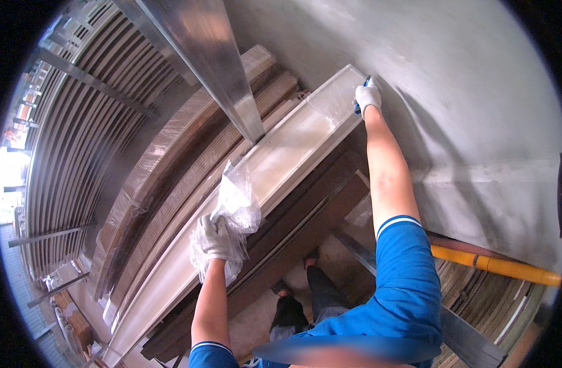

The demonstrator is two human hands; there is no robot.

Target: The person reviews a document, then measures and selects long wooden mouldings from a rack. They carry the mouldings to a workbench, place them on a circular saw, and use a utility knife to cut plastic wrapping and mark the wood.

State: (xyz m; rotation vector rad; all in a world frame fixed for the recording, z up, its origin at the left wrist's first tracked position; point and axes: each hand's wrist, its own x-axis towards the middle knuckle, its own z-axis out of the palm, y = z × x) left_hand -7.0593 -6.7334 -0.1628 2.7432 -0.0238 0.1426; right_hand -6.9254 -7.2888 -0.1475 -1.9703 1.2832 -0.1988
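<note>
At the far end of a long pale board [281,153] that leans on a stack of timber, the right hand [368,96], in a white glove, has its grip clenched around a small blue tool [360,98] held against the board's top corner. The tool is mostly hidden by the glove, so its kind cannot be told. The board is wrapped in clear plastic film and runs from that grip down toward the lower left, where its near end passes out of sight beside the person's left arm.

Lower along the same board, the left hand [215,236], also in a white glove, has its grip closed on a crumpled bunch of clear plastic film [235,211] that hangs loose over the board's edge, bulging above and below the fist.

Just left of the left grip lie long brown packages [170,178] wrapped in cardboard, stacked side by side and parallel to the board. Above them a shiny metal beam [213,55] comes down to meet the board between the two grips. Right of the right grip stands a grey plastered wall [477,92], and well below it a yellow pipe [495,265] runs across.
</note>
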